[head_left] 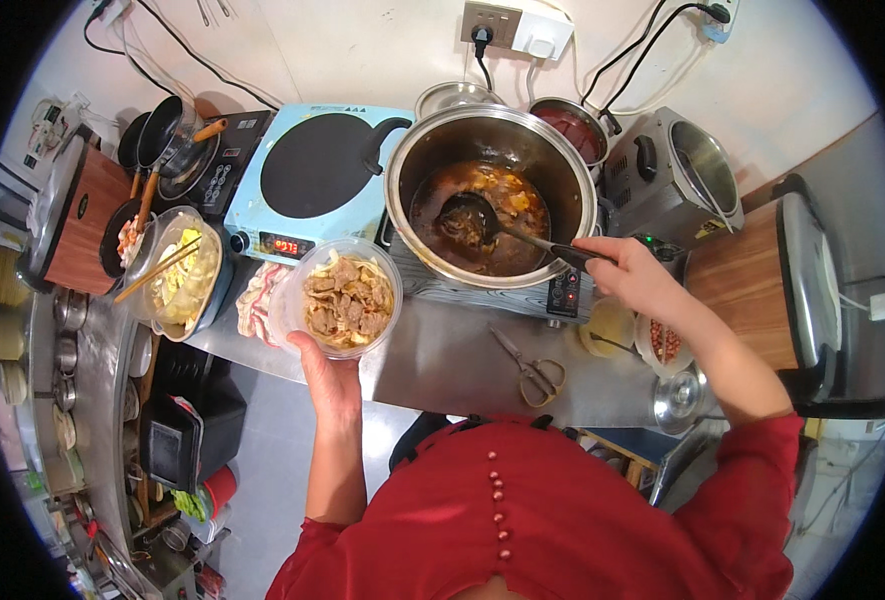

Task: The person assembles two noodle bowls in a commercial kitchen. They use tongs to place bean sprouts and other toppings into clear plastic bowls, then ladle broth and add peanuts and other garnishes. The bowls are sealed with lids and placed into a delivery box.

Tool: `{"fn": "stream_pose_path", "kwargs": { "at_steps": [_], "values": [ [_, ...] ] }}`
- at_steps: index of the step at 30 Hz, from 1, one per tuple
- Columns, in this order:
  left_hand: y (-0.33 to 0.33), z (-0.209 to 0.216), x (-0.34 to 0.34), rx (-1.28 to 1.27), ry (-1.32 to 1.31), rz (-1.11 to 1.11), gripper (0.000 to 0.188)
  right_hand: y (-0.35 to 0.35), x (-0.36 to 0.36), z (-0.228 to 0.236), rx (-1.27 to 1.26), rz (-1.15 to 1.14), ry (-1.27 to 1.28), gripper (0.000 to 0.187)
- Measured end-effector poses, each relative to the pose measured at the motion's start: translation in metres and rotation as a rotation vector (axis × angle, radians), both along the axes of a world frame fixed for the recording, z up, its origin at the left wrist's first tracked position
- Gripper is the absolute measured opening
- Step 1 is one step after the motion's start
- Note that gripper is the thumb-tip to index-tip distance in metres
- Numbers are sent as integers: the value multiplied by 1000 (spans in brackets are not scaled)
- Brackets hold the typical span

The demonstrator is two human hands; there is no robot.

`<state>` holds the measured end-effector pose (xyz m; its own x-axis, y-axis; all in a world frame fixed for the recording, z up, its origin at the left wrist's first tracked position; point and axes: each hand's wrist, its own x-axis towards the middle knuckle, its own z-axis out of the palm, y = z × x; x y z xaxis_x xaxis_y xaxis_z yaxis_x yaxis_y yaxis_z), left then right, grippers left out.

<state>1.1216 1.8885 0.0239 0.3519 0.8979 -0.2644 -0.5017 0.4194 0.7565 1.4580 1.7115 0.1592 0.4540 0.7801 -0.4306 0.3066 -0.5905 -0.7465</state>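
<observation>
My left hand (328, 382) grips the lower left edge of a clear plastic bowl (285, 303), thumb on the rim. Pieces of brown meat (347, 312) lie in it over pale strips that look like noodles. My right hand (630, 274) is closed round the black handle of a ladle (528, 238). The ladle's head is down in a big steel pot (394, 205), scooping among dark brown broth (507, 262) with chunks and orange oil on top. The pot stands on a hob (442, 280), to the right of the bowl.
A light blue induction cooker (257, 205) stands left of the pot. Scissors (532, 368) lie on the steel counter (432, 365) in front. A tub with chopsticks (177, 268) is at left. On the right are a steel fryer (667, 165), a nut bowl (665, 345) and a wood-patterned cooker (752, 280).
</observation>
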Motion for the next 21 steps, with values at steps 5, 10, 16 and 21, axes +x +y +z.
{"fn": "stream_pose_path", "kwargs": {
  "at_steps": [5, 10, 16, 21],
  "values": [
    [-4, 6, -3, 16, -25, 4, 96, 3, -1, 8, -22, -293, 660, 34],
    [-9, 7, -1, 46, -88, -54, 95, -11, -7, 18, 44, -338, 698, 34],
    [-14, -1, 10, 22, -128, -71, 96, -24, -20, 62, 133, -320, 580, 36],
    [-12, -5, 16, 48, -163, -94, 96, -31, -40, 104, 162, -302, 505, 37]
  ]
}}
